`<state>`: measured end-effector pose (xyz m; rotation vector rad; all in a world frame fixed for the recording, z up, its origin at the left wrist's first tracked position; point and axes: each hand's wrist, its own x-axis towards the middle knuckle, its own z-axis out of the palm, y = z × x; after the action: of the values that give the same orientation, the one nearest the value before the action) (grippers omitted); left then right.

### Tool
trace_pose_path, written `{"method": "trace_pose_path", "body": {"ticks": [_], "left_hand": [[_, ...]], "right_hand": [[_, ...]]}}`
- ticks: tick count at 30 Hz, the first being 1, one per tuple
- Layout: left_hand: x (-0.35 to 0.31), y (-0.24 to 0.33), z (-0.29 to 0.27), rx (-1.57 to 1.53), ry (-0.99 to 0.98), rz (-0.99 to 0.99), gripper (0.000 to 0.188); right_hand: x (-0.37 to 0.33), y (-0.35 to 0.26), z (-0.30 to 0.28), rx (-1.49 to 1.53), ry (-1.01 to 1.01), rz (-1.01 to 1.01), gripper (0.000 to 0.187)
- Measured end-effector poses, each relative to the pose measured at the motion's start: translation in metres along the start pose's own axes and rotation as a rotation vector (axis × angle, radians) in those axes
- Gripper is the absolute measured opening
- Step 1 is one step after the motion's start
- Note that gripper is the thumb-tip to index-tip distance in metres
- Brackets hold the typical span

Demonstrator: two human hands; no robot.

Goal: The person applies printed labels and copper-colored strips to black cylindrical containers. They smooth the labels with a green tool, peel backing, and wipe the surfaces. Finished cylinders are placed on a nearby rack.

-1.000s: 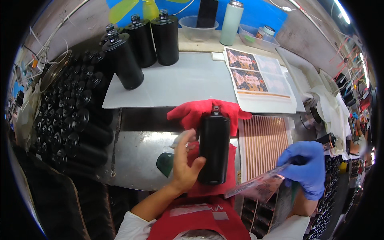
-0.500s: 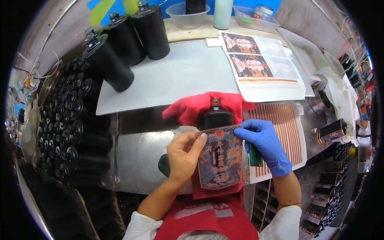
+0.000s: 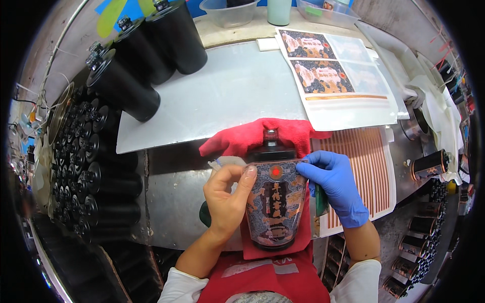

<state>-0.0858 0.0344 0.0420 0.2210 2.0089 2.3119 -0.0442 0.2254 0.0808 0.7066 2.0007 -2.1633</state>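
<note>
one patterned film (image 3: 275, 204) covers the black bottle (image 3: 273, 153), on red cloth (image 3: 228, 140) at the near edge of the tabletop (image 3: 174, 197) — bare left hand (image 3: 225, 197) and gloved right hand (image 3: 334, 184) each pinch an upper corner, thumb against finger. likely aligning; next calls for level, even smoothing.

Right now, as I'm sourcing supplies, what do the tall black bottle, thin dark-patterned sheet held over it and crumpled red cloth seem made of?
Tall black bottle: perhaps coated glass, from its smooth, softly shiny shoulder; plastic possible.
Thin dark-patterned sheet: likely printed film or coated paper, given its crisp edge and slight sheen.
Crumpled red cloth: matt, soft-folded fabric, perhaps towelling.
</note>
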Motion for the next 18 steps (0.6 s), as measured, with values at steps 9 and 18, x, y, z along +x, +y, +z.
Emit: {"method": "trace_pose_path", "body": {"ticks": [9,18], "left_hand": [[0.006,-0.009,0.001,-0.094,0.02,-0.031,0.017],[0.012,-0.004,0.013,0.21,-0.056,0.08,0.057]], "right_hand": [[0.007,0.011,0.0,0.056,0.014,-0.006,0.017],[0.007,0.014,0.009,-0.031,-0.001,-0.085,0.025]]}}
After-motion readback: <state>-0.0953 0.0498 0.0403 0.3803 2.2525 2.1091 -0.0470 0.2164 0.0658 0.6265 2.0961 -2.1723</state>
